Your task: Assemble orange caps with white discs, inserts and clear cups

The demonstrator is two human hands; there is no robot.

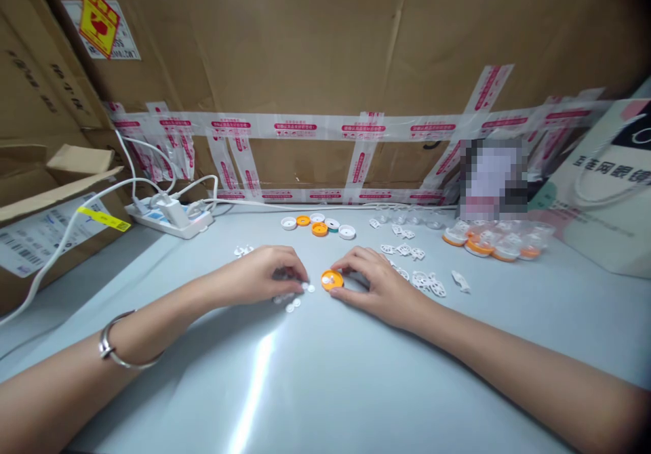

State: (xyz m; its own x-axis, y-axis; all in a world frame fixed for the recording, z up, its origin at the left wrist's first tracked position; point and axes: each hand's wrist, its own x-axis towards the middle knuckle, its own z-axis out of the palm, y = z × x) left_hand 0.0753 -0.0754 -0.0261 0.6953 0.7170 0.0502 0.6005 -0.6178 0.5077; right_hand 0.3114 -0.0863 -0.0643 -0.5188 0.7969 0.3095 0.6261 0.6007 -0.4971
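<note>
My right hand (376, 279) holds a round orange cap (325, 284) by its rim between thumb and fingers, flat on the table. A few small white pieces lie inside the cap. Just left of it, my left hand (272, 274) is closed in a pinch, with a small white disc (306, 286) at its fingertips. More small white discs (290, 308) are scattered under and beside that hand, some partly hidden by it.
White and orange caps (319, 229) stand behind the hands. White openwork plastic parts (428, 283) lie to the right, before clear domes on orange bases (506, 245). A power strip (175, 220) with cables, cardboard boxes (315, 34) and a paper bag (600, 217) border the table.
</note>
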